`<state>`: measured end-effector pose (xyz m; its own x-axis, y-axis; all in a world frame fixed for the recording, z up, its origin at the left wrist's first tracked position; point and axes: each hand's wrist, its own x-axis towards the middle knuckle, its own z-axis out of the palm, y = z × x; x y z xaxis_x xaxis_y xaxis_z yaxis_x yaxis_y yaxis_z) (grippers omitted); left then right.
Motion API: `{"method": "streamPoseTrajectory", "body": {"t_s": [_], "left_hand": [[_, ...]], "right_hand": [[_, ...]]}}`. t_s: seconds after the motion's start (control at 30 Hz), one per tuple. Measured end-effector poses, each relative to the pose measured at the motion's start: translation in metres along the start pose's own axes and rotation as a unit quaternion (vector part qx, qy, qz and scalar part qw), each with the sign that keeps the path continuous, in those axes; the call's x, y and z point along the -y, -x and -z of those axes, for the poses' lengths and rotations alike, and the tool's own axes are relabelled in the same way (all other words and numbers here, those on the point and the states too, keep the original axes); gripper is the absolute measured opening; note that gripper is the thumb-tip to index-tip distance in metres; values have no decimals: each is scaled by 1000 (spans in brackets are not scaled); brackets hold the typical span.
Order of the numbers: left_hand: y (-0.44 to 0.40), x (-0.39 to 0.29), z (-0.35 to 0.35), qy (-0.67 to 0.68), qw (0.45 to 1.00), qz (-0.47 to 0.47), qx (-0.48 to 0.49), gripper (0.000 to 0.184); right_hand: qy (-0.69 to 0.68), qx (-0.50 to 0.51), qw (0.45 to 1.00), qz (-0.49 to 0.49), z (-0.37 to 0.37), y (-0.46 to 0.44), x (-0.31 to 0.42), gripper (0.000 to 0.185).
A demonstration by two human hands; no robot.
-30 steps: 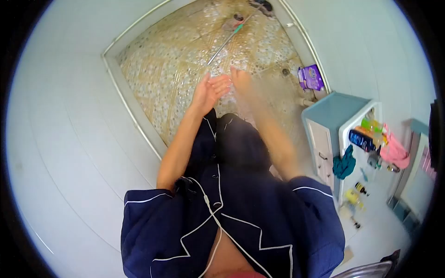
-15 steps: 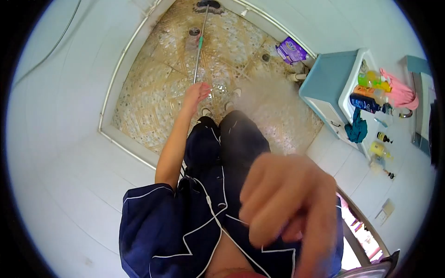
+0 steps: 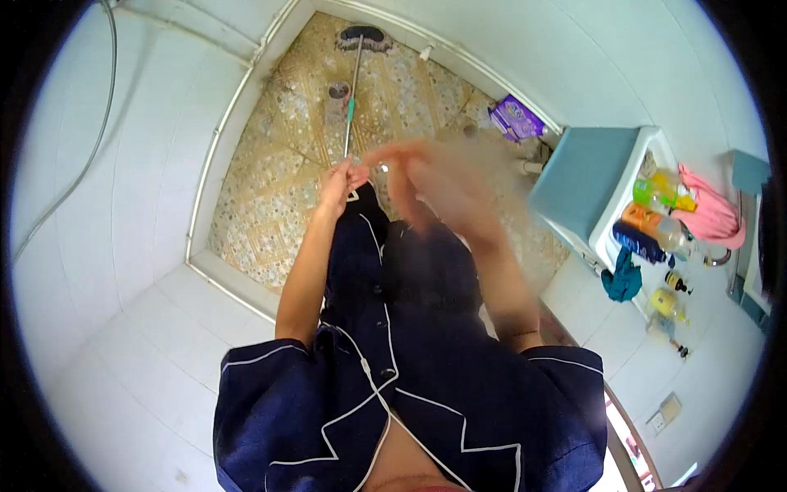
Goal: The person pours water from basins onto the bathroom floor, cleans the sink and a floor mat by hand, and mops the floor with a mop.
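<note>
My left hand [image 3: 338, 185] is closed around the upper end of a long-handled broom [image 3: 350, 111]. The broom has a thin metal handle with a green joint, and its dark head with a fringe of bristles rests on the far floor. Over my lap, to the right of the left hand, my right hand [image 3: 418, 176] is smeared by motion. Its fingers look stretched out and apart, with nothing seen in them. The fingertips come close to the left hand; whether they touch the handle I cannot tell.
The patterned floor [image 3: 270, 176] looks wet, with a round drain [image 3: 338, 90] in it. A purple package [image 3: 518, 119] lies by the right wall. At right, a sink cabinet [image 3: 586, 176] carries bottles [image 3: 656, 220], a pink cloth [image 3: 709, 209] and a teal cloth [image 3: 623, 279]. A hose [image 3: 111, 98] hangs at left.
My right hand has moved from close to the camera down and forward, towards the left hand, and its fingers have stretched out. My left hand remains at the broom handle. The view has shifted slightly.
</note>
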<state>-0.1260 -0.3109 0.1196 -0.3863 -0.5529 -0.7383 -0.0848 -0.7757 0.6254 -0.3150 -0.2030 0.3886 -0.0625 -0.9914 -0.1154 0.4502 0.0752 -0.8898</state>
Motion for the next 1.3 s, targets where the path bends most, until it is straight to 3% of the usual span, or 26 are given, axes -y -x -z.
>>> {"method": "streamPoseTrajectory", "body": {"t_s": [0.17,0.23,0.3,0.43,0.57,0.67,0.73,0.87,0.97,1.1,1.17,1.2,1.3], "left_hand": [[-52,-55,-43,0,999,-49,20,31],[-80,-86,-52,10,996,-67,54,35],[-120,-100,-56,58,990,-9,129,45],[-205,-123,-81,24,994,40,94,49],[-347,-97,-100,-4,992,97,81,52],[-441,-69,-109,-33,995,49,80,54],[-497,-51,-114,-21,994,52,90,56],[-596,-8,-119,7,988,51,147,63],[-651,19,-127,84,983,68,150,63],[-697,40,-137,68,983,98,142,61],[-725,53,-136,63,978,53,190,57],[-731,55,-138,65,978,57,190,57],[-757,49,-150,80,985,30,152,52]], "right_hand": [[52,-196,972,-119,98,-93,-160,26],[65,-236,962,-117,118,-116,-182,24],[96,-276,930,-223,136,-130,-190,23],[117,-335,900,-254,200,-182,-230,23],[409,-323,848,-94,340,-246,-347,27],[282,-365,875,-149,404,-304,-358,29],[44,-444,873,-194,483,-329,-451,30],[53,-414,896,-151,560,-355,-517,30],[40,-356,929,-92,575,-365,-525,31],[58,-302,951,-23,574,-371,-518,33],[203,-325,924,12,570,-377,-517,33],[394,-346,850,-44,566,-377,-516,32],[470,-473,734,-129,519,-395,-463,32]]}}
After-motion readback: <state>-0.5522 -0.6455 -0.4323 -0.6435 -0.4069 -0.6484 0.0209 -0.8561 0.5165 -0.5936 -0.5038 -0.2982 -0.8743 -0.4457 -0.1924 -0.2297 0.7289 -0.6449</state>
